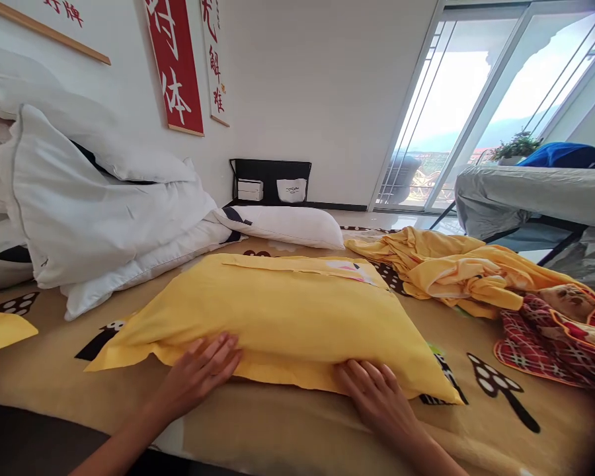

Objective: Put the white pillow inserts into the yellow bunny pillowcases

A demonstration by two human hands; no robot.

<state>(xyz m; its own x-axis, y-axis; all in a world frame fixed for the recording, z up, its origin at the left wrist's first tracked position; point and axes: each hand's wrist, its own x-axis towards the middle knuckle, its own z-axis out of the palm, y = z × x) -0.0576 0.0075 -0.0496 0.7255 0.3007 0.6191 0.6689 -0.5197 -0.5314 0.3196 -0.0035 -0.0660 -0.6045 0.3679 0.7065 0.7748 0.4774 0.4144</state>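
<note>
A yellow pillow (277, 311) lies flat on a tan printed blanket (258, 430) in front of me. Along its far side runs a folded strip of the case, with a small pale, printed patch near the right end. My left hand (205, 363) rests on the pillow's near edge, left of the middle, its fingers laid out over the cloth. Farther right, my right hand (377, 390) touches the same edge with its fingers lying on top, slightly bent. Both thumbs are hidden. The near hem hangs a little loose between the hands.
White pillows (104, 218) are piled at the left, and another white pillow (287, 225) lies behind the yellow one. Crumpled yellow cloth (456, 264) and a red plaid cloth (565, 337) lie at the right. Beyond stand a covered table (535, 188) and a black rack (270, 173).
</note>
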